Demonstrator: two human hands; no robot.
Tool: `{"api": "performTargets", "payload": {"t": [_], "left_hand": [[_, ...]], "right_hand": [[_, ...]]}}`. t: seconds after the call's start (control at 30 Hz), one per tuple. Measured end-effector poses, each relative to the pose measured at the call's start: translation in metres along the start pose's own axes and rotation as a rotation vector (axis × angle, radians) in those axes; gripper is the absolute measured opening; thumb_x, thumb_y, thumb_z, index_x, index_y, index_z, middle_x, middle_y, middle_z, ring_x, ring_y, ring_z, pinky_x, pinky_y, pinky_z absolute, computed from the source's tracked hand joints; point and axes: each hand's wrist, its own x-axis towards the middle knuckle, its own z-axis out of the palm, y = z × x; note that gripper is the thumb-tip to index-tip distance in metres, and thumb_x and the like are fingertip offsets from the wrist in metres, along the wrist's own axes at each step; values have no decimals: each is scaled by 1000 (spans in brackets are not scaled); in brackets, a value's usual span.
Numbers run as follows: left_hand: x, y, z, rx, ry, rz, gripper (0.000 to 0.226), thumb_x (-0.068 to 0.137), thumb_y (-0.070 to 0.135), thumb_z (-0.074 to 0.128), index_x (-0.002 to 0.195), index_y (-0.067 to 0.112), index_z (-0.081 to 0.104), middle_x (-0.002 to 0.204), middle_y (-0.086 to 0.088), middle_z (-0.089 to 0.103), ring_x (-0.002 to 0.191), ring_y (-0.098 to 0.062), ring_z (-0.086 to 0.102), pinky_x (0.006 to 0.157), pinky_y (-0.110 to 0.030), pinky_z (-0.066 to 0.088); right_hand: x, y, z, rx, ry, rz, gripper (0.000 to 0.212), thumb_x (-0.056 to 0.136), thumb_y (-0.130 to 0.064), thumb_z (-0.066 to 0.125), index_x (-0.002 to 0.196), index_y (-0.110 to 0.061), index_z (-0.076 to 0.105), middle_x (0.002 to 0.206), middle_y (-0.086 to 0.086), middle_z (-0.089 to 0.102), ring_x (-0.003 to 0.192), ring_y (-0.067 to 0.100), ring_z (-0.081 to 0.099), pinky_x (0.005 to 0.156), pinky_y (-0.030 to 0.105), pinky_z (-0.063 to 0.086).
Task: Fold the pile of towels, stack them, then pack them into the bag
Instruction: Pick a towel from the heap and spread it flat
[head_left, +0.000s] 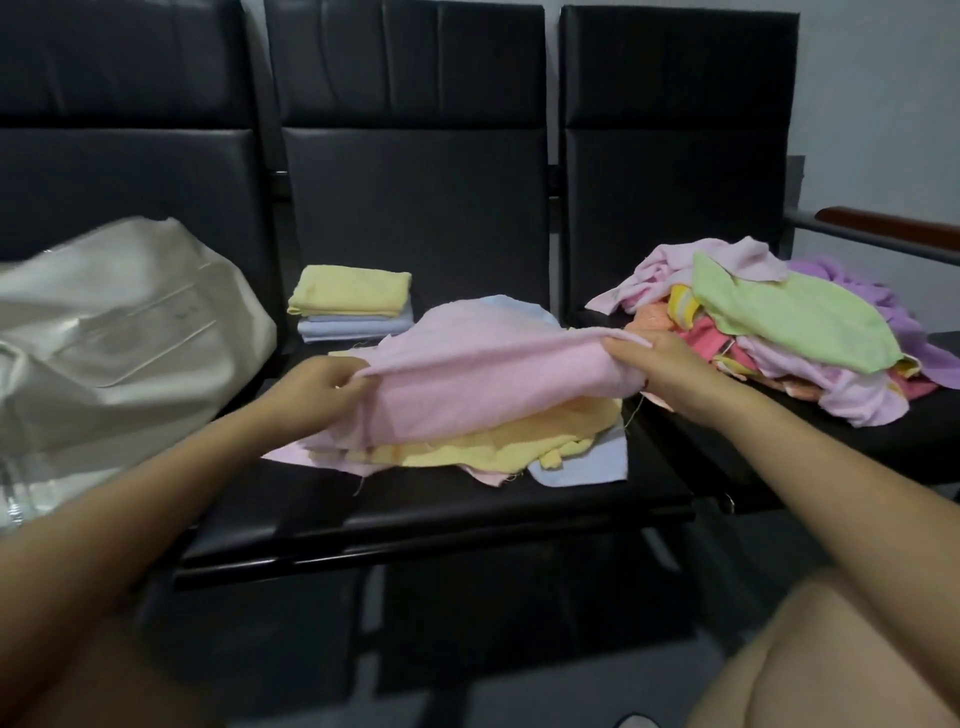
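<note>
Left hand (326, 385) and right hand (655, 358) pinching pink towel (483, 374), bag (119, 332) left, unfolded pile (789, 322) right

held towel (483, 379): pink
folded stack (353, 304): yellow over pale blue
bag (119, 332): white
bench (441, 499): black
top of pile (789, 317): light green

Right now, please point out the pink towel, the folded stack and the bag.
pink towel (467, 374): head view, middle of the cloth.
folded stack (350, 291): head view, yellow top towel.
bag (130, 332): head view, its side.
</note>
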Motion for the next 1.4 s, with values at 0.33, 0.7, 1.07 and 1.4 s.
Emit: {"api": "performTargets", "payload": {"t": [0.33,0.7,1.07,1.4], "left_hand": [[-18,-10,4,-254,-117,-182,28,99,29,50,93,9,69,94,-7,69,84,-14,58,87,-33,45],[48,-35,1,-132,318,-286,29,98,19,44,79,0,56,72,-6,55,73,-22,48,57,-33,34],[120,-70,34,31,497,-280,31,101,23,38,71,16,43,72,-4,53,72,-25,48,57,-33,28],[118,-97,60,149,191,-413,25,96,22,45,115,15,59,116,-11,60,105,-27,55,77,-34,41]], "right_hand": [[6,3,22,-364,-184,180,18,98,-30,53,95,-16,62,84,-9,58,73,2,52,54,10,40],[69,-11,32,-84,340,84,19,96,-23,48,101,-15,64,81,-3,58,76,14,54,58,24,36],[160,12,59,-312,474,98,29,99,-23,40,109,-14,66,98,7,60,97,30,55,75,29,35],[168,34,69,-515,315,321,39,95,-29,44,124,-8,57,126,18,58,113,36,54,85,36,40]]}}
